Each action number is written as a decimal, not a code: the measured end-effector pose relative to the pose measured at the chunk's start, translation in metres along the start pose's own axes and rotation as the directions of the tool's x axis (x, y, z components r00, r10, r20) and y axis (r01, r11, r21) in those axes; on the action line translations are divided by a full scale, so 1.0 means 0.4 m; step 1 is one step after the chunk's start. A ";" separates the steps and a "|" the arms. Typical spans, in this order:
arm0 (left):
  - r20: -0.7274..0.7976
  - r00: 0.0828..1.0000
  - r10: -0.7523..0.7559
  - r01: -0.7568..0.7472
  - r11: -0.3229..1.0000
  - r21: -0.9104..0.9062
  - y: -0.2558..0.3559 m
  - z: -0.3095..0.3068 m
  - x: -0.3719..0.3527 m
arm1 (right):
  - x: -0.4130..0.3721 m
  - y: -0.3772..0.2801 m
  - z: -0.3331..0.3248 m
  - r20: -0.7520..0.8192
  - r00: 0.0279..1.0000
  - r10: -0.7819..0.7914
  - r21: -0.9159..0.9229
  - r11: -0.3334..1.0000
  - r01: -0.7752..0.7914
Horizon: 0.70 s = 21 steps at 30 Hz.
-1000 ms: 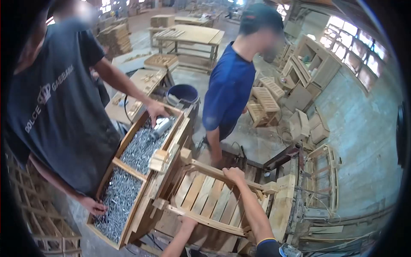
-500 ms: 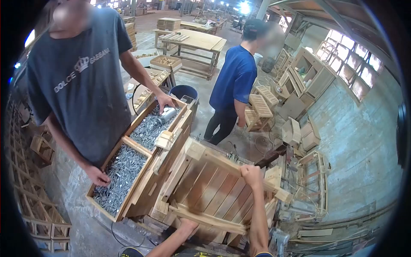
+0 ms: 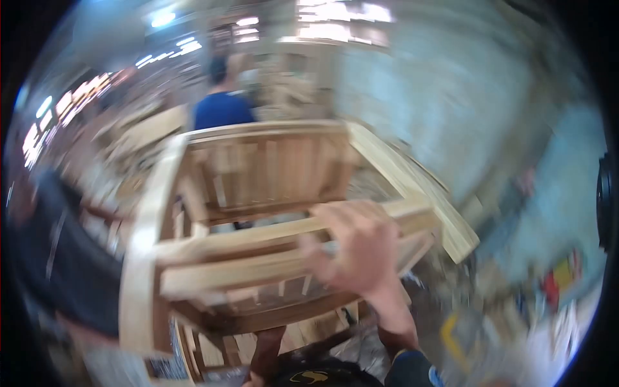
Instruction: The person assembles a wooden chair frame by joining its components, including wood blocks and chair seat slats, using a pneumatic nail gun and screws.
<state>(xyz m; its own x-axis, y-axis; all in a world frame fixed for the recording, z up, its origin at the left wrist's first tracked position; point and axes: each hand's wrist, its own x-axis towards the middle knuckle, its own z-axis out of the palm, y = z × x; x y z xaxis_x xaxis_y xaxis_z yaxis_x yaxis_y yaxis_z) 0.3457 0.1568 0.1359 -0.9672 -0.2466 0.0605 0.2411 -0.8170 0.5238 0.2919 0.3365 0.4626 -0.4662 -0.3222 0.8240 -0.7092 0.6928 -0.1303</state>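
Note:
A pale wooden chair frame (image 3: 242, 247) with a slatted panel (image 3: 271, 164) fills the middle of the view, raised in front of me and blurred by motion. My right hand (image 3: 358, 248) is wrapped over its near upper rail, fingers on top and thumb on my side. Low down, my left hand (image 3: 267, 338) reaches up beneath the lower rail. Its fingers are hidden behind the wood, so their grip does not show.
A co-worker in dark clothing (image 3: 71, 258) is close on the left. Another person in a blue shirt (image 3: 224, 111) is beyond the frame. More slatted woodwork (image 3: 316, 327) lies below it. A bluish wall (image 3: 451, 97) runs along the right.
The chair frame has gone from lying low beside the nail box to being raised and tilted before me. My view has swung right, and the nail box is mostly out of sight.

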 end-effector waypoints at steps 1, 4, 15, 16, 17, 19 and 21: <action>0.052 0.998 -0.044 0.044 0.999 -0.003 0.012 0.015 0.013 | -0.021 -0.019 -0.041 -0.061 0.998 0.031 -0.044 0.998 -0.034; 0.199 0.960 -0.196 0.195 0.981 0.023 0.026 0.065 0.065 | -0.092 -0.088 -0.139 -0.161 0.979 0.126 -0.203 0.966 -0.158; 0.559 0.525 -0.642 0.711 0.692 0.127 -0.154 0.159 0.010 | -0.357 -0.252 -0.378 -0.469 0.818 0.332 -0.613 0.544 -0.573; 0.570 0.480 -0.667 0.748 0.651 0.131 -0.174 0.156 -0.011 | -0.381 -0.261 -0.392 -0.490 0.797 0.353 -0.621 0.500 -0.603; 0.575 0.437 -0.692 0.778 0.612 0.144 -0.194 0.160 -0.038 | -0.412 -0.270 -0.408 -0.512 0.772 0.376 -0.625 0.453 -0.635; 0.580 0.356 -0.732 0.832 0.531 0.160 -0.229 0.153 -0.075 | -0.454 -0.282 -0.432 -0.545 0.711 0.444 -0.623 0.353 -0.698; 0.593 0.274 -0.757 0.873 0.455 0.177 -0.264 0.159 -0.107 | -0.497 -0.295 -0.450 -0.602 0.618 0.505 -0.607 0.214 -0.765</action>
<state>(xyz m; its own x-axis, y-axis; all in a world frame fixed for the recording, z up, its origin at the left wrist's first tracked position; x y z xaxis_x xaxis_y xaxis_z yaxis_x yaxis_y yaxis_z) 0.3566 0.2868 0.1319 -0.4947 0.8602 0.1239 -0.7487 -0.4942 0.4419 0.5634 0.4350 0.4133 -0.3283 0.5392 0.7756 0.5262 0.7863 -0.3239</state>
